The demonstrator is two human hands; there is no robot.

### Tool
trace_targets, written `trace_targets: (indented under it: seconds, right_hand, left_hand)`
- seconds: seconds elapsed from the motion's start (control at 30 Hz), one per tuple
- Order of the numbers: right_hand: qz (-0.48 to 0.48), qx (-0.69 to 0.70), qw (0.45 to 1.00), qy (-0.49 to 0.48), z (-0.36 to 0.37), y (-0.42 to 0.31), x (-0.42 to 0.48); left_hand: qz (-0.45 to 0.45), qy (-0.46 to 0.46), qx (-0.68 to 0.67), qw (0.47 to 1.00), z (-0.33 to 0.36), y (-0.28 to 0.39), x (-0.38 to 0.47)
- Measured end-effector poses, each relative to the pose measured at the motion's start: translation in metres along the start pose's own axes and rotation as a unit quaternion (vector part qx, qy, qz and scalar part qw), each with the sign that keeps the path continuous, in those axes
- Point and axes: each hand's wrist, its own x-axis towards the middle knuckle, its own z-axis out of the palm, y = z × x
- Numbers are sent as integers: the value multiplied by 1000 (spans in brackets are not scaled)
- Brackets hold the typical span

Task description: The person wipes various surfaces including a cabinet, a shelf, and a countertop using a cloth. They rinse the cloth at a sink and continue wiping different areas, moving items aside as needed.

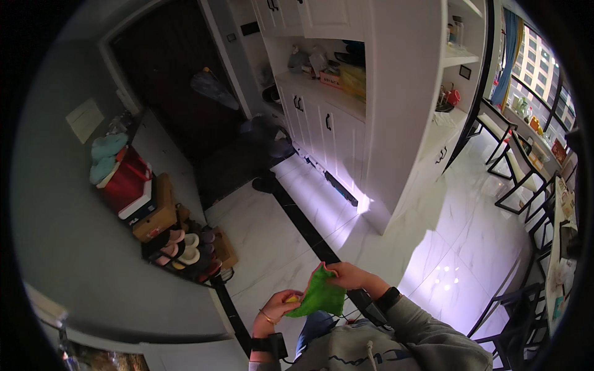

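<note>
A green cloth (321,292) with a pink edge is stretched between my two hands in front of my body. My left hand (280,304) grips its lower left corner, and a small yellow patch shows at those fingers; whether it is part of the cloth I cannot tell. At the cloth's upper right edge, my right hand (351,276) pinches the fabric between thumb and fingers. Both wrists wear black straps with small devices, and a thin bracelet circles the left wrist.
A shoe rack with several slippers (189,255) and a cardboard box (160,208) stand along the left wall. Ahead are a dark door (171,69) and white cabinets (343,139). Black-framed chairs (519,176) and a table line the right side. A black strip (301,222) crosses the tiled floor.
</note>
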Motion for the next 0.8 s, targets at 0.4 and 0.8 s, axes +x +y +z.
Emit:
trace_targets:
  seconds: [0.4, 0.8]
  right_hand:
    - [-28, 700, 659, 274, -149, 69, 246]
    - [-260, 471, 675, 504, -378, 116, 341]
  left_hand:
    - [-16, -299, -6, 954, -101, 166, 300]
    - [-51, -342, 56, 937, -177, 228, 550]
